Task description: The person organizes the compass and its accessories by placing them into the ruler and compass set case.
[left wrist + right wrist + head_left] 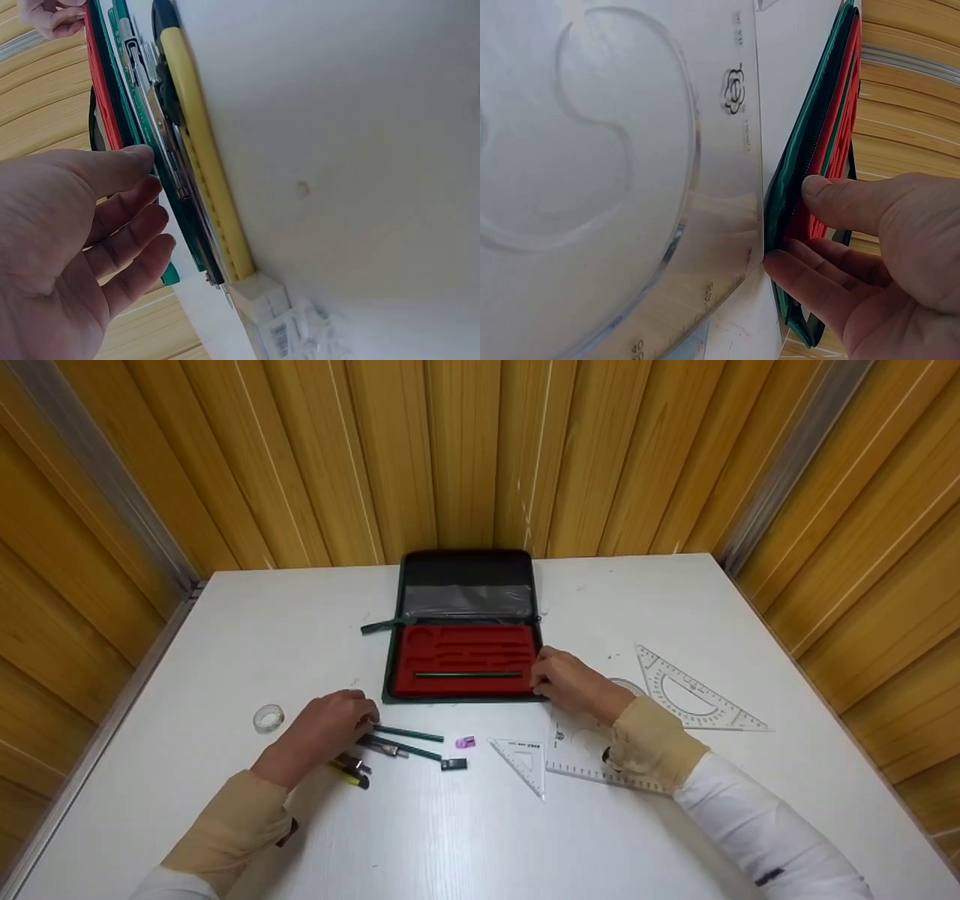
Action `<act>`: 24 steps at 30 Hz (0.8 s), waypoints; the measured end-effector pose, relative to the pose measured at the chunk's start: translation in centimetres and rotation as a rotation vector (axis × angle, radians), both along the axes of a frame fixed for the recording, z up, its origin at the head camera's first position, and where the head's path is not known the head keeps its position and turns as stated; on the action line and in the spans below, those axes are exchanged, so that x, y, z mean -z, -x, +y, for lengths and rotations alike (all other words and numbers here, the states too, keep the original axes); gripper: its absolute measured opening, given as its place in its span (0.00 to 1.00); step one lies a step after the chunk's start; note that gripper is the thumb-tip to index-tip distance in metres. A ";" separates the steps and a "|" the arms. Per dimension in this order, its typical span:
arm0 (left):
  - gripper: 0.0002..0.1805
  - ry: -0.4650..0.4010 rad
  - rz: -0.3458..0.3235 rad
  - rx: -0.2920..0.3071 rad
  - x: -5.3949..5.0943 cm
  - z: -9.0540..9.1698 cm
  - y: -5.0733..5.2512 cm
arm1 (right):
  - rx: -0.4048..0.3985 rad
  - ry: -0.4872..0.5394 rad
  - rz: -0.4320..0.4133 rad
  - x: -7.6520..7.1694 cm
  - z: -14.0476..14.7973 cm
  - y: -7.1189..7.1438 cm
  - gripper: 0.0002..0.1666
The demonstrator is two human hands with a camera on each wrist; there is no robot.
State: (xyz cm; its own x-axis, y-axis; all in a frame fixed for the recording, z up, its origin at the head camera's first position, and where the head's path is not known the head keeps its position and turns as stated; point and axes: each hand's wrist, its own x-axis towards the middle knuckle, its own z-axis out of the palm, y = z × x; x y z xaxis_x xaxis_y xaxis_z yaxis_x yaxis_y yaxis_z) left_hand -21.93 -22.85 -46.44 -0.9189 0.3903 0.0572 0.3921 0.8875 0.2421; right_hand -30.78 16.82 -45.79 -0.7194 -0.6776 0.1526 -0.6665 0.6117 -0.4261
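At the back of the table an open zip case (pixel 465 701) shows a red moulded tray (pixel 420 660) with a dark green pencil (pixel 469 675) in one slot. My right hand (pixel 566 679) grips the tray-side right edge, thumb on top and fingers below, as the right wrist view shows. Thumb and fingertips of my left hand (pixel 326 727) pinch a green pencil (pixel 409 733) lying on the table. Beside it lie another green pencil (pixel 416 751), a metal drawing tool (pixel 386 748) and a yellow-bodied tool (pixel 202 150) with a black end. The hand hides their left ends in the head view.
A roll of clear tape (pixel 268 718) lies left. In front of the case are a purple piece (pixel 466 742), a small black block (pixel 454 764) and a small set square (pixel 521 765). A clear ruled plate (pixel 574 761) lies under my right forearm, near a large set square (pixel 701 697).
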 end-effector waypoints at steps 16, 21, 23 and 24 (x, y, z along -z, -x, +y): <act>0.06 0.021 -0.054 0.005 0.0 -0.1 0.8 | 0.008 -0.013 -0.012 0.2 0.0 0.1 0.08; 0.06 0.041 -0.105 0.011 -0.1 -0.2 1.2 | 0.012 -0.011 -0.024 0.1 0.0 0.0 0.08; 0.06 0.048 -0.125 0.014 -0.1 -0.3 1.4 | 0.016 -0.009 -0.035 0.0 -0.1 -0.1 0.08; 0.06 0.052 -0.131 0.018 -0.1 -0.3 1.5 | 0.021 -0.010 -0.042 0.0 -0.1 -0.1 0.08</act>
